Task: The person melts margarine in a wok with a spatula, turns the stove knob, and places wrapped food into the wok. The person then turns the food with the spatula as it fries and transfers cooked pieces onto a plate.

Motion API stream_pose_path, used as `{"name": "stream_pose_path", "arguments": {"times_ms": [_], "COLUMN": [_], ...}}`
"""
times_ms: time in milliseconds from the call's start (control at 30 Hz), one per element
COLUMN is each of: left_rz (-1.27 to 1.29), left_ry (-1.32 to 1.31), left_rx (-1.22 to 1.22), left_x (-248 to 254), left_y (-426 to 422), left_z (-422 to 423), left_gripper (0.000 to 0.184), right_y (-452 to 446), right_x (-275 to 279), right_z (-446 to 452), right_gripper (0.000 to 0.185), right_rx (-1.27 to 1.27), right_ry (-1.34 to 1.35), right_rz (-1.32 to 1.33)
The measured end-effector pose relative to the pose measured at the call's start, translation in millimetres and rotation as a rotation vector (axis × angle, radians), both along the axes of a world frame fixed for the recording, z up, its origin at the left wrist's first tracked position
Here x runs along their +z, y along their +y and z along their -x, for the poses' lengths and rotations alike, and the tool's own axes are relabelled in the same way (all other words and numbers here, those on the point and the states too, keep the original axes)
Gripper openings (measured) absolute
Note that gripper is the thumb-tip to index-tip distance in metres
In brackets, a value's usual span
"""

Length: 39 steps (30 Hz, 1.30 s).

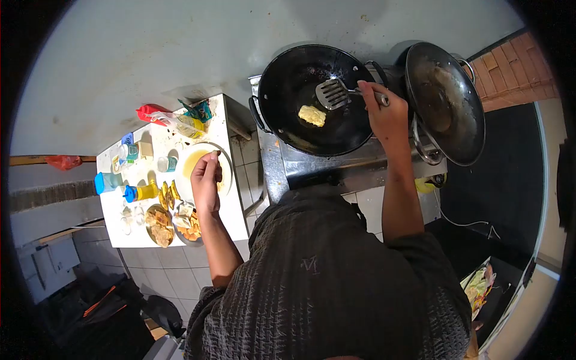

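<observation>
My right hand [385,117] is closed around the handle of a slotted metal spatula [333,94], its blade inside a black wok [300,72]. Beside the blade, a pale yellow piece of food [312,116] lies in the wok. My left hand [206,177] is over a white plate [226,162] holding something yellowish, on the white table at the left. Its fingers are pinched together; what they hold, if anything, is too small to make out.
A second large pan [445,102] stands right of the wok on the metal stove [348,174]. The white table [234,225] bears bananas [169,195], a plate of fried food [160,225], a yellow bottle [144,192], jars and packets. A wall rises behind.
</observation>
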<state>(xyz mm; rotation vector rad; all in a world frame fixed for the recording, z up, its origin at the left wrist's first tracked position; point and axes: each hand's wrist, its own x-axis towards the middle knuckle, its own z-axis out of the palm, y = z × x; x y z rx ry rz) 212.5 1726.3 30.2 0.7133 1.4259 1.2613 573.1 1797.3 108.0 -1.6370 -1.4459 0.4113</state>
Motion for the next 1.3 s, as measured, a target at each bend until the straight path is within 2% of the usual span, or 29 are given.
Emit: {"name": "stream_pose_path", "arguments": {"times_ms": [167,267,333,433,567,633,733,933,1067,1133,1300], "left_rz": [0.005,0.019,0.008,-0.002,-0.005,-0.014,-0.020,-0.028,-0.011,-0.008,-0.015], "left_ry": [-0.019,-0.020,-0.020,-0.022,-0.011,-0.012,-0.017,0.004,0.022,0.033,0.038], "left_rx": [0.002,0.012,0.017,0.024,0.049,0.049,0.042,0.039,0.026,0.020,0.026], "left_x": [1.2,1.8,1.3,-0.5,0.0,0.4,4.2,9.8,10.0,10.1,11.1], "left_y": [1.0,-1.1,-3.5,-7.5,-8.0,-7.8,-8.2,-10.0,-11.8,-13.0,-16.3], "left_z": [2.0,4.7,6.7,11.3,13.3,13.4,12.3,6.1,3.0,2.5,-1.3], "left_gripper": [0.019,0.020,0.021,0.022,0.022,0.022,0.023,0.024,0.024,0.024,0.023], "right_y": [16.9,18.4,10.6,-3.8,-11.7,-14.3,-15.9,-14.5,0.5,3.5,3.4], "right_x": [-32.2,-34.7,-27.8,-4.3,9.6,14.3,12.5,-4.9,-40.3,-43.0,-41.5], "right_z": [-4.2,1.3,6.8,13.2,13.8,12.2,15.0,8.8,2.7,0.8,12.7], "right_gripper": [0.032,0.034,0.036,0.038,0.038,0.039,0.038,0.035,0.034,0.035,0.034], "right_rx": [-0.073,-0.115,-0.153,-0.121,-0.127,-0.092,-0.077,-0.044,-0.099,-0.153,-0.096], "right_ry": [-0.067,-0.010,-0.014,0.118,0.154,0.175,0.188,0.129,0.123,0.130,0.126], "right_rz": [-0.012,0.026,-0.031,0.008,0.043,0.176,0.068,0.079,-0.034,-0.027,-0.054]}}
